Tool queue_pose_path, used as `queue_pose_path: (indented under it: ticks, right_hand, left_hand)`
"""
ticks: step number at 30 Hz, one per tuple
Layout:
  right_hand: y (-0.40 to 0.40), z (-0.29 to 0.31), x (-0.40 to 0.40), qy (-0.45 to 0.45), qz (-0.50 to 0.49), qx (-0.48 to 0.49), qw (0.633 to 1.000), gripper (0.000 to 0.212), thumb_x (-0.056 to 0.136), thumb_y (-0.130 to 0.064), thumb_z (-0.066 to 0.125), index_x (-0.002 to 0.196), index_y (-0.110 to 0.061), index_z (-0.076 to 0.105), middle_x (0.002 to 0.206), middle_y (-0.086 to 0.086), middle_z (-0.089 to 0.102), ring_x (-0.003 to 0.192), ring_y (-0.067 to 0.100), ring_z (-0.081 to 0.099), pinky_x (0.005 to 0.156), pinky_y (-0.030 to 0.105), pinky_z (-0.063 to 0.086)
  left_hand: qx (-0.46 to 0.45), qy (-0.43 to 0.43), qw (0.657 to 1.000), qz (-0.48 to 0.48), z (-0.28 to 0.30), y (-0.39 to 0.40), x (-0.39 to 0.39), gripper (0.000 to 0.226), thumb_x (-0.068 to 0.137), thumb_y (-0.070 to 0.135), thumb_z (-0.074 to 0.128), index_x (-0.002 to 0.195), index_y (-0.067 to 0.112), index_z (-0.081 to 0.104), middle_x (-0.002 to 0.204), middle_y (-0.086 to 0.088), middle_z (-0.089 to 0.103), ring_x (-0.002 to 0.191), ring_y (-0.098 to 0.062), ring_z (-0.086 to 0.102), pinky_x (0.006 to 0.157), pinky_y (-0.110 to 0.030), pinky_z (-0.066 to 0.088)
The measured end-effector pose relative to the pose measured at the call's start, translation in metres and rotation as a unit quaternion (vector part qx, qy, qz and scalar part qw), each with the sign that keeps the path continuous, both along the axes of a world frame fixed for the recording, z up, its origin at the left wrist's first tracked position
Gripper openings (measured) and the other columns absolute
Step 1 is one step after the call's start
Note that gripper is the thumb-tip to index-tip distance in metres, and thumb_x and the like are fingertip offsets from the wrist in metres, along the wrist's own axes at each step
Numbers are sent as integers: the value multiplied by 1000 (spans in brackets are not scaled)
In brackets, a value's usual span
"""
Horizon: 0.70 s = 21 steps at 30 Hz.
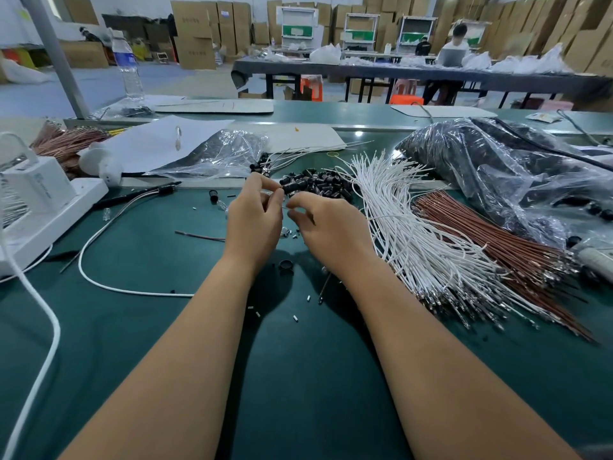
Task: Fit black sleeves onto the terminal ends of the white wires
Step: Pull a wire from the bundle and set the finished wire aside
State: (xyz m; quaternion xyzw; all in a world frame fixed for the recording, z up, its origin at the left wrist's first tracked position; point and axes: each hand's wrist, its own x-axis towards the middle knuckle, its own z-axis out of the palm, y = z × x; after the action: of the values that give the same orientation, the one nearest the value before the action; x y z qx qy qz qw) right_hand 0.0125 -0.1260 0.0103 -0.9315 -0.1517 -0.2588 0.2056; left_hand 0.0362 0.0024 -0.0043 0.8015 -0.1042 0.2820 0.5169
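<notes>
Head view. Left hand (253, 212): grip pinched on a black sleeve (293, 186), held above the green table (149, 247), long axis roughly level, bore end facing right. Right hand (326, 224): fingers curled in a narrow pinch, apparently on a thin wire end; too small to confirm. Advice: line terminal with bore, push straight. White wires (411, 227) bundled right; loose sleeves (326, 184) heaped beyond.
</notes>
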Motion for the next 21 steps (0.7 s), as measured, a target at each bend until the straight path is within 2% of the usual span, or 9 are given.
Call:
queue_pose_path:
  ticks: [3, 5, 7, 9, 13, 15, 18, 21]
  right_hand:
    - [2, -1, 0, -40, -27, -2, 999, 17, 96, -28, 51, 97, -22, 67, 74, 0, 69, 67, 27, 62, 53, 29, 35]
    - [-1, -1, 1, -47, -65, 14, 997, 15, 93, -25, 52, 90, -19, 66, 69, -1, 66, 61, 25, 58, 51, 28, 26]
    - [-5, -1, 2, -44, -90, 38, 994, 14, 91, -23, 53, 86, -17, 64, 68, -1, 65, 61, 23, 57, 54, 27, 27]
    - [-7, -1, 3, -35, -80, 60, 994, 12, 90, -20, 55, 83, -17, 65, 71, -2, 65, 63, 21, 57, 57, 26, 28]
    - [-7, -2, 4, -25, -48, 97, 994, 10, 89, -15, 58, 88, -15, 68, 79, -3, 67, 69, 17, 56, 62, 25, 34]
    - [-9, -1, 6, -19, -44, 143, 989, 13, 89, -13, 58, 94, -17, 70, 75, -8, 63, 64, 10, 52, 58, 23, 34]
    - [-14, 1, 8, 9, -30, 235, 971, 15, 89, -13, 60, 93, -21, 72, 63, -18, 52, 56, -2, 48, 54, 14, 34]
    - [-17, 3, 8, 27, -9, 302, 953, 11, 88, -16, 64, 85, -23, 72, 64, -16, 58, 56, 1, 51, 57, 18, 42]
  left_hand:
    - [4, 11, 1000, -15, 0, -1, 0, 4, 95, 18, 52, 92, 16, 52, 63, 0, 62, 52, -5, 51, 49, -11, 35]
    - [9, 15, 999, -28, 0, -2, -1, 4, 95, 15, 52, 93, 11, 52, 64, 0, 61, 53, -4, 52, 50, -9, 35]
    - [14, 18, 999, -31, -1, -3, -1, 4, 95, 13, 52, 92, 9, 52, 65, 1, 61, 57, -7, 54, 51, -9, 37]
    - [24, 21, 999, -27, -1, -3, -1, 4, 94, 13, 54, 92, 10, 54, 66, 2, 61, 57, -4, 54, 52, -8, 37]
    - [18, 24, 999, -20, 1, -2, 0, 4, 94, 12, 55, 90, 11, 54, 65, 0, 60, 51, -1, 51, 51, -8, 37]
    - [-1, 27, 1000, -7, 3, 1, 1, 5, 94, 12, 56, 89, 13, 54, 67, 0, 60, 57, -6, 53, 52, -10, 38]
    - [-25, 46, 999, -4, 4, 8, 5, 3, 94, 14, 58, 91, 13, 58, 75, -2, 60, 68, -14, 54, 62, -18, 43]
    - [-21, 59, 998, -29, 3, 11, 7, 3, 93, 12, 59, 91, 12, 62, 72, 5, 57, 64, -3, 49, 58, -9, 40]
